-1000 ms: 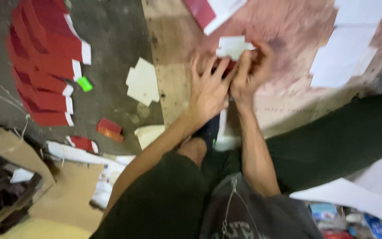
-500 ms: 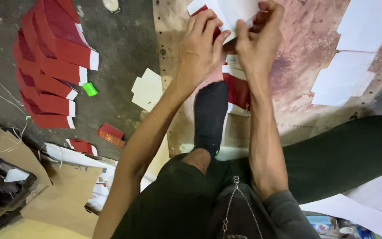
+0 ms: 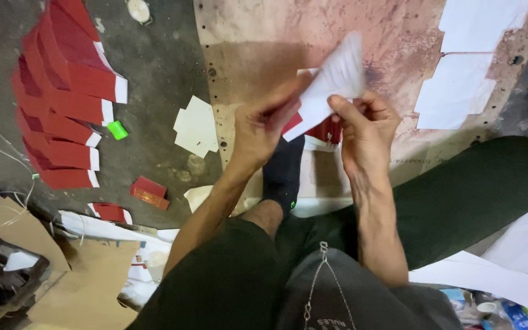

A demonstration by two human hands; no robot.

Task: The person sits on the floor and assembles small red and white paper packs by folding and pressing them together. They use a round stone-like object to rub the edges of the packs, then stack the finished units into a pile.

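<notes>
Both hands hold one white paper piece (image 3: 331, 82) lifted above a stained wooden board (image 3: 264, 36). My left hand (image 3: 267, 125) pinches its lower left edge, and my right hand (image 3: 365, 131) grips its lower right part with thumb and fingers. A red patch of the piece shows under the white, between the hands. More red-and-white pieces (image 3: 324, 135) lie on the board directly below. A foot in a black sock (image 3: 283, 171) rests on the board under my left hand.
A fanned row of red folded pieces with white ends (image 3: 62, 104) lies on the grey floor at left, with a green clip (image 3: 117, 129) and a white cut-out (image 3: 197, 127) nearby. White sheets (image 3: 459, 79) lie at upper right. Cardboard (image 3: 87, 287) sits lower left.
Both hands lifted the paper piece off the board and toward me. It now stands tilted upward between the fingers, white side showing.
</notes>
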